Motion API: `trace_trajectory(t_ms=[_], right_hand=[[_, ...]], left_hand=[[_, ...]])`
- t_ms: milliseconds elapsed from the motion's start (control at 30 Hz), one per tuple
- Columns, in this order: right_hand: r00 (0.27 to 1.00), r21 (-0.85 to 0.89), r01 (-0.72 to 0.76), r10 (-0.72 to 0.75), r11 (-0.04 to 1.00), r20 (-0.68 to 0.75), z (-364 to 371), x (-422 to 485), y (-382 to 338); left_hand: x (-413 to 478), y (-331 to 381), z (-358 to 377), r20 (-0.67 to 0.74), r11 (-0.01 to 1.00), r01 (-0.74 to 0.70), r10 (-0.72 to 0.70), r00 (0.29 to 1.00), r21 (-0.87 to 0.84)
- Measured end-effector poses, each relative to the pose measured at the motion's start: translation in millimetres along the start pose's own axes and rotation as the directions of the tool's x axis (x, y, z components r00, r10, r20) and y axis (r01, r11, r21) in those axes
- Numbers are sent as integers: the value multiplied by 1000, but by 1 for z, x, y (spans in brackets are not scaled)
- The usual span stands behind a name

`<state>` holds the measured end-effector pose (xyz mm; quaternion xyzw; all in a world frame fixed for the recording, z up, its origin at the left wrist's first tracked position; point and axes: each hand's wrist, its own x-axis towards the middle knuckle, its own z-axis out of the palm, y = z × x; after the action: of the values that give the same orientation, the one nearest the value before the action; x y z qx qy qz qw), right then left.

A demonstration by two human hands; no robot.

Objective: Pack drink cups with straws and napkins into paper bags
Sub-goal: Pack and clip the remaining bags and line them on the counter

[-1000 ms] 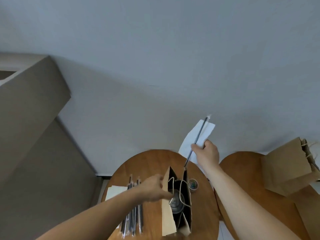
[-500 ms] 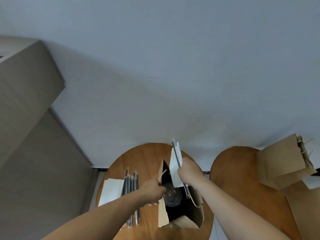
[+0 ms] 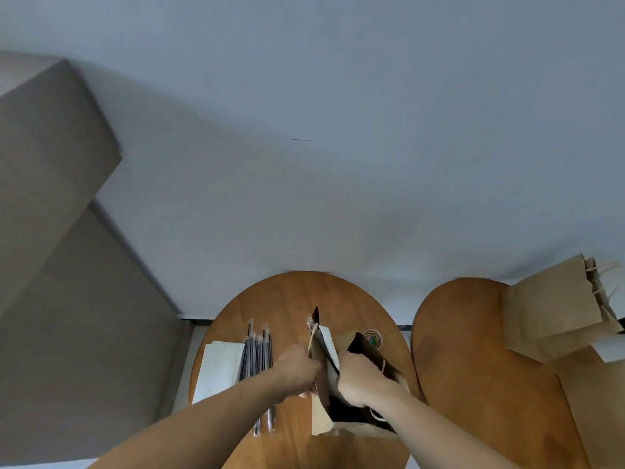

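1. Sinking into the open paper bag (image 3: 341, 397), the right hand (image 3: 363, 377) is now at the bag's mouth, where a second ago it held the napkin and straw high above the table and half a second ago had them at the rim; the white napkin (image 3: 329, 346) is now partly inside, with only its upper strip showing
2. That suggests the napkin-and-straw step for this bag is nearly done, and what remains is letting go and drawing the hand out
3. Right hand: fingers curled closed around the napkin, with a thin dark line at its edge that is probably the straw (too small to be sure)
4. Left hand (image 3: 297, 368): closed on the bag's left rim by the twine handle (image 3: 313, 336), as before, keeping the mouth spread
5. The bag stands upright on the near round wooden table (image 3: 287, 299), brown outside and dark inside; its walls bow outward where the hands press, so the thin paper will likely flex and crease easily. The cup seen inside earlier is now hidden behind the right hand
6. Just left of the bag lie a row of wrapped straws (image 3: 258, 353) and, beside them, a stack of white napkins (image 3: 220, 367)
7. More paper bags (image 3: 554, 306) lie on their sides on the second round table (image 3: 473, 367) to the right, well apart from the work
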<state>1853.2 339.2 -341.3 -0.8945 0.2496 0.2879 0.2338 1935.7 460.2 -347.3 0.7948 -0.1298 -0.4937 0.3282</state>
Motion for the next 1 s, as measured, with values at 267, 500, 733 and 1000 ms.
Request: trace_trajectory(t_ms=[267, 500, 733, 1000], right_hand=[[983, -196, 169, -149, 966, 110, 1, -19, 49], [983, -162, -31, 59, 986, 172, -12, 27, 40], [979, 95, -137, 121, 986, 161, 12, 78, 20], [980, 178, -147, 118, 973, 162, 42, 84, 29]], left_hand=[[0, -3, -1, -44, 999, -9, 8, 999, -39], [-6, 2, 11, -76, 998, -14, 18, 997, 56], [-7, 1, 11, -97, 995, 56, -47, 994, 84], [-3, 4, 17, -80, 995, 37, -29, 996, 96]])
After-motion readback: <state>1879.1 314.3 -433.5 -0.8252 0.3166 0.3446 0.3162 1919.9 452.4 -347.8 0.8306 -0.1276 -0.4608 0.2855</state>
